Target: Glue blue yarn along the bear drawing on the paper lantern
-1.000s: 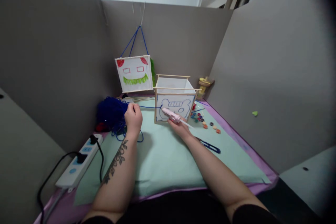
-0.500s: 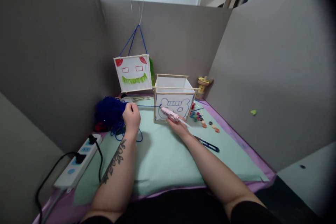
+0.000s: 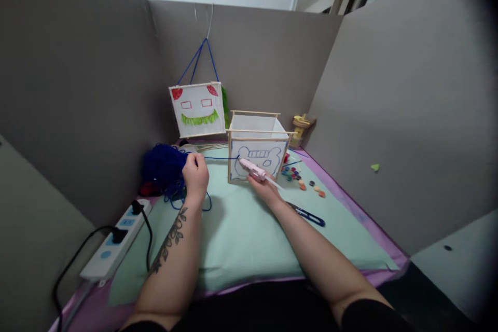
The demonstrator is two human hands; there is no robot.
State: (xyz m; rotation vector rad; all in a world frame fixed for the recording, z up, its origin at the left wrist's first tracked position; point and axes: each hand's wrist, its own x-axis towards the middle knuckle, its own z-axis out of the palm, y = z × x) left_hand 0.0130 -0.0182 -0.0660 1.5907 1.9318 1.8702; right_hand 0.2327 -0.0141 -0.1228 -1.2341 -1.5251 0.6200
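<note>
My left hand (image 3: pixel 195 174) is closed on blue yarn (image 3: pixel 220 157), which runs taut to the right as far as the front of a white box. In my right hand (image 3: pixel 265 190) is a pale pink hot glue gun (image 3: pixel 252 169), a white glue stick poking out of its back end. Its nozzle lies close to the yarn's end at the box front; whether they touch I cannot tell. The open-topped box (image 3: pixel 260 146) has a frame of wooden sticks and a bear face drawn in blue on its front panel. Behind my left hand lies a tangled heap of blue yarn (image 3: pixel 162 166).
A decorated white lantern (image 3: pixel 199 109) hangs by blue cords at the back wall. A power strip (image 3: pixel 116 238) with black plugs lies at left. Right of the box are small paint pots (image 3: pixel 291 172), a dark blue utility knife (image 3: pixel 311 217) and a yellow object (image 3: pixel 300 127).
Both hands, the yarn and the glue gun keep practically the same places. The whole view has shifted very slightly.
</note>
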